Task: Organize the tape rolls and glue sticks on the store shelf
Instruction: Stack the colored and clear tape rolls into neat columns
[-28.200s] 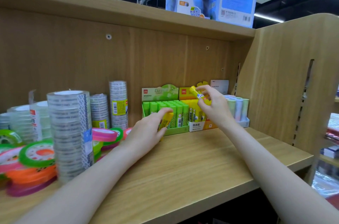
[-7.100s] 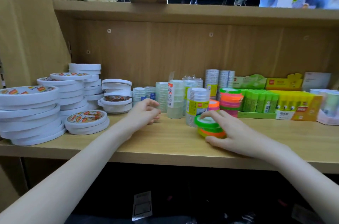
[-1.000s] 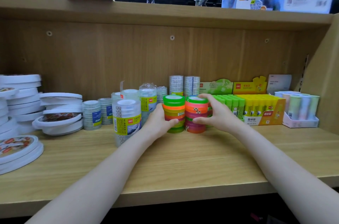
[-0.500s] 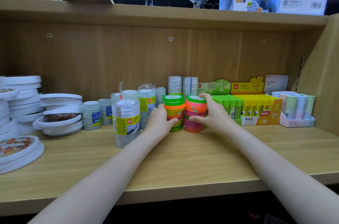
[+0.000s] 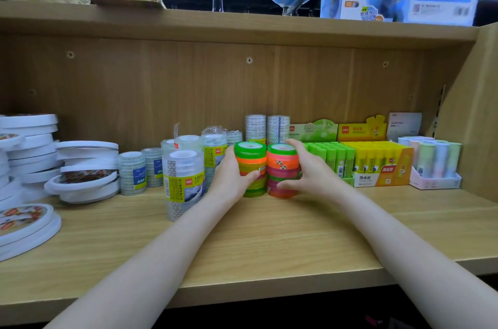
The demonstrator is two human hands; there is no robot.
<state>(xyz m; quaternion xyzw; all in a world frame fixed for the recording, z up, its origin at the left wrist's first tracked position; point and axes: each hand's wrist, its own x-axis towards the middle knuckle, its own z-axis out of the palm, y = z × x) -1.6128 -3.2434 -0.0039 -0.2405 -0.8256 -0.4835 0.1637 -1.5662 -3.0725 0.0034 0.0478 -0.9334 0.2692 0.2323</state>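
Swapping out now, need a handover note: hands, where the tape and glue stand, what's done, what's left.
Left hand: gripping the left coloured tape stack.
Right hand: gripping the right coloured tape stack.
Both stacks upright, side by side on the shelf, between the clear tape packs and the green glue sticks.
Done: glue sticks boxed in rows, coloured rolls stacked.
Left: release the stacks; white tape rolls lie uneven.

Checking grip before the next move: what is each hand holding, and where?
Left hand grips the left colored tape stack by its side; right hand grips the right colored tape stack likewise.
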